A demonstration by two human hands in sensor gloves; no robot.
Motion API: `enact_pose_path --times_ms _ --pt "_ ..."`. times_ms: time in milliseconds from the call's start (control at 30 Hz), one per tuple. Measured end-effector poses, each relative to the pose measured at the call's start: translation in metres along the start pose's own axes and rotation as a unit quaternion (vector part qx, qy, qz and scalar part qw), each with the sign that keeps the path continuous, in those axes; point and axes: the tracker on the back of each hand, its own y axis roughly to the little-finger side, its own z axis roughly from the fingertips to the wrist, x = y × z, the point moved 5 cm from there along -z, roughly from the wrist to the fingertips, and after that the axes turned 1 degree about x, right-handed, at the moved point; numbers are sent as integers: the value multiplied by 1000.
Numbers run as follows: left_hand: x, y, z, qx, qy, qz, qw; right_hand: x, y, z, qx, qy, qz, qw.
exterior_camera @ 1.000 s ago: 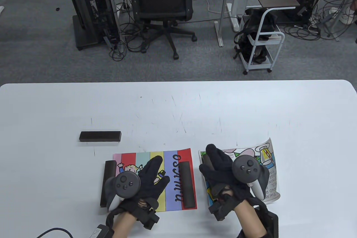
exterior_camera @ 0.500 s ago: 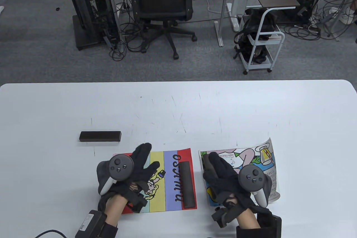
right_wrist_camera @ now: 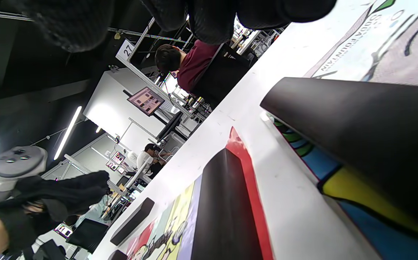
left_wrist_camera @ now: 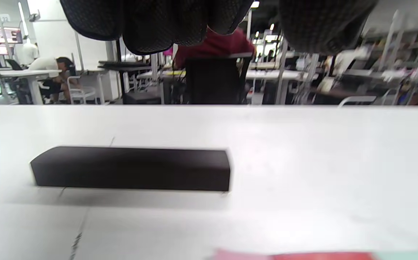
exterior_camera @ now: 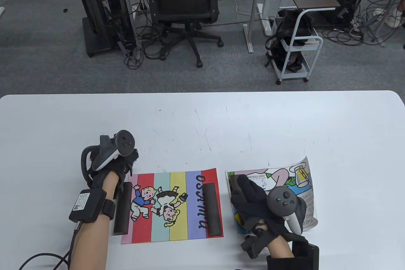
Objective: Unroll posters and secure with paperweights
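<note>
A striped cartoon poster (exterior_camera: 172, 206) lies flat under two black paperweights, one on its left edge (exterior_camera: 122, 208) and one on its right edge (exterior_camera: 212, 210). My left hand (exterior_camera: 121, 160) hovers over the loose paperweight (left_wrist_camera: 129, 168) behind that poster. Its fingers (left_wrist_camera: 151, 25) hang above the bar without touching it. My right hand (exterior_camera: 250, 194) rests on the second poster (exterior_camera: 284, 178), fingers over the paperweight (exterior_camera: 232, 183) at its left edge. That poster's right edge (exterior_camera: 305, 168) curls up.
The white table (exterior_camera: 284, 124) stretches behind and to both sides of the posters. Beyond its far edge stand an office chair (exterior_camera: 185, 1) and a white cart (exterior_camera: 294, 51) on the floor.
My left hand has lifted off the striped poster and moved back and left, over the loose paperweight. My right hand has slid slightly toward me and stays on the second poster.
</note>
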Motion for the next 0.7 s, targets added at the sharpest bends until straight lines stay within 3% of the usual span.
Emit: enact_pose_path --times_ms 167,333,533,700 --pt "-37 13 -33 17 70 -70 995 0 0 0 4 -2 3 1000" --pt "-63 22 -50 22 117 -184 976 6 3 -1 11 -13 17 1000" --pt "-62 15 -55 8 67 -221 973 11 2 -3 10 -20 27 999" --pt "-62 14 -51 -11 67 -220 973 10 6 -4 21 -14 34 999"
